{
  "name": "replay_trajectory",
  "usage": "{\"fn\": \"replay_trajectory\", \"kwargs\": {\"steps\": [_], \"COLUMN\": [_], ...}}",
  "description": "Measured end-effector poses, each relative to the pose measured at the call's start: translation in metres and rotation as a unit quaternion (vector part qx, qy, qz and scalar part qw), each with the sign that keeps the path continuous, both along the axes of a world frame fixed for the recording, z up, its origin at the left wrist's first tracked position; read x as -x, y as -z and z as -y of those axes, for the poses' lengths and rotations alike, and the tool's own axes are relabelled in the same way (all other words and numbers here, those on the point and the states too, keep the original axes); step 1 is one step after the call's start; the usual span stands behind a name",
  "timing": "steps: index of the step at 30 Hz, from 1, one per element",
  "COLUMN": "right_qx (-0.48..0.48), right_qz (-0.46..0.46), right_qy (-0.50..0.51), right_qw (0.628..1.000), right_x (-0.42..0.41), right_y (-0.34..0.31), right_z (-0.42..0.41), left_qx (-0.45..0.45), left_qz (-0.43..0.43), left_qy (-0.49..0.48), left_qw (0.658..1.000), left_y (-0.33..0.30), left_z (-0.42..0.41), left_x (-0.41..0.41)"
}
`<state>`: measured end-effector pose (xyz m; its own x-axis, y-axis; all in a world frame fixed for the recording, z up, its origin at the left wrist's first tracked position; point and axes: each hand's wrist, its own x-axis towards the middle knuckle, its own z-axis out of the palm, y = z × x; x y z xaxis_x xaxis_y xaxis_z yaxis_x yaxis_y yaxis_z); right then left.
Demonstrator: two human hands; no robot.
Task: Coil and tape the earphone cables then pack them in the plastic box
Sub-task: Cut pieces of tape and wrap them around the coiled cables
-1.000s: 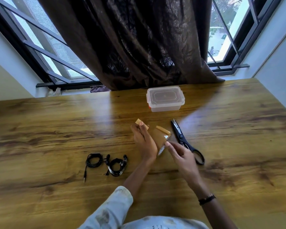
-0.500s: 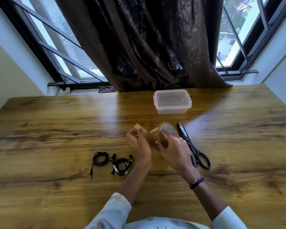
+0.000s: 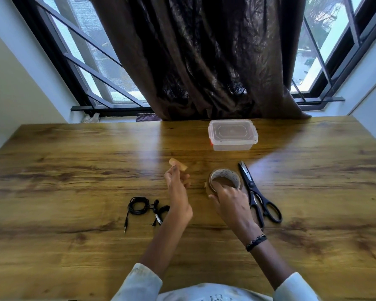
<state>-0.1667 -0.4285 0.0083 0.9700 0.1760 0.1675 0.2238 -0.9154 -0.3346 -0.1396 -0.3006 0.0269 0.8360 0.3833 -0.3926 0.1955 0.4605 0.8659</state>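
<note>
Taping step: our left hand (image 3: 176, 187) pinches a cut tan tape strip (image 3: 178, 165); our right hand (image 3: 230, 200) grips the brown tape roll (image 3: 225, 180). Next, the strip goes to the coiled black earphone cables (image 3: 147, 208) at eight o'clock on the bench (image 3: 74, 170); the lidded clear plastic box (image 3: 233, 134) waits at twelve.

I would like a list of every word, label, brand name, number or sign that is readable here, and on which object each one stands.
No text can be read in this view.
Tape roll: pale pattern inside the core, too blurred to read.
Plastic box: only an embossed outline on its lid, plus a small red spot at its left corner, no letters.
Scissors: no visible marking.
</note>
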Motion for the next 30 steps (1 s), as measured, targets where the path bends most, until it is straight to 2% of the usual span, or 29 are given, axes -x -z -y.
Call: {"fn": "replay_trajectory", "kwargs": {"steps": [3, 6, 9, 11, 13, 17, 27, 30], "right_qx": [-0.070, -0.244, -0.416, -0.517, -0.578, -0.605, -0.615, -0.594], "right_qz": [0.029, 0.066, 0.021, -0.039, -0.084, -0.114, -0.082, -0.099], "right_qy": [0.014, 0.001, -0.025, -0.032, -0.027, -0.012, 0.000, -0.004], "right_qw": [0.997, 0.967, 0.909, 0.854, 0.812, 0.788, 0.784, 0.798], "right_x": [0.005, 0.017, 0.029, 0.036, 0.040, 0.047, 0.059, 0.057], "right_y": [-0.015, -0.041, -0.070, -0.085, -0.092, -0.094, -0.098, -0.098], "right_z": [0.004, 0.000, -0.014, -0.024, -0.031, -0.050, -0.096, -0.094], "left_qx": [0.016, 0.043, 0.063, 0.070, 0.066, 0.060, 0.053, 0.079], "left_qz": [0.004, 0.015, 0.033, 0.046, 0.055, 0.058, 0.032, 0.037], "left_qy": [0.014, 0.039, 0.076, 0.106, 0.115, 0.106, 0.139, 0.147], "left_qw": [1.000, 0.998, 0.995, 0.991, 0.990, 0.991, 0.988, 0.985], "left_y": [-0.007, -0.020, -0.037, -0.048, -0.056, -0.066, -0.066, -0.066], "left_z": [-0.002, -0.002, -0.003, -0.006, -0.009, -0.021, -0.059, -0.075], "left_x": [0.012, 0.029, 0.045, 0.055, 0.064, 0.075, 0.087, 0.091]}}
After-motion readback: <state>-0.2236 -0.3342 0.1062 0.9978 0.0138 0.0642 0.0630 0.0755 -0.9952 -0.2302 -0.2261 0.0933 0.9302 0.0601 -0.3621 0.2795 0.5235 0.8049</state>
